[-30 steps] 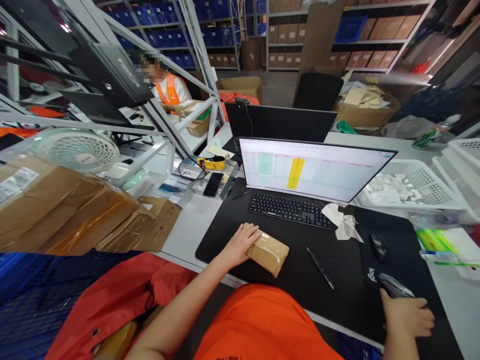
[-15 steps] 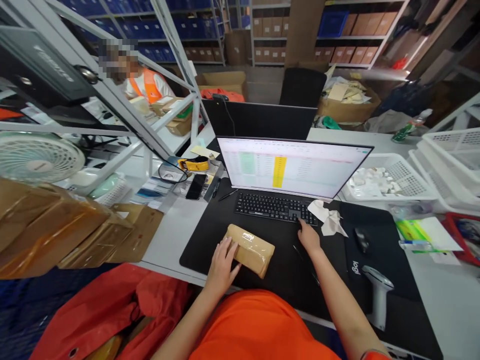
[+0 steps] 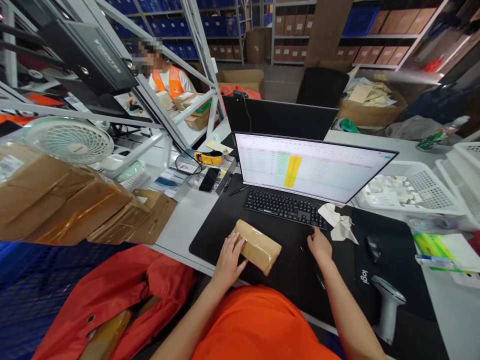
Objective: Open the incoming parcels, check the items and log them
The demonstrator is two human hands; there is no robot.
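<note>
A small brown taped parcel [image 3: 259,247] lies on the black desk mat [image 3: 210,235] in front of the keyboard [image 3: 285,207]. My left hand [image 3: 229,257] rests on the parcel's left end, fingers spread over it. My right hand [image 3: 319,245] sits at the keyboard's lower right corner, fingers reaching to the keys, beside a crumpled tissue [image 3: 339,223]. A black pen [image 3: 317,277] lies on the mat partly under my right forearm. The monitor [image 3: 311,166] shows a spreadsheet with green and yellow columns.
A handheld barcode scanner [image 3: 387,305] stands at the right of the mat, a black mouse [image 3: 373,246] above it. White baskets [image 3: 420,186] sit at the right, stacked brown parcels [image 3: 67,205] and a fan [image 3: 69,141] at the left. A red bag [image 3: 112,295] hangs below. A co-worker [image 3: 167,80] sits behind the rack.
My right hand let go of the scanner at the right, which now stands on the mat, and moved to the keyboard's lower right corner. My left hand stays on the parcel.
</note>
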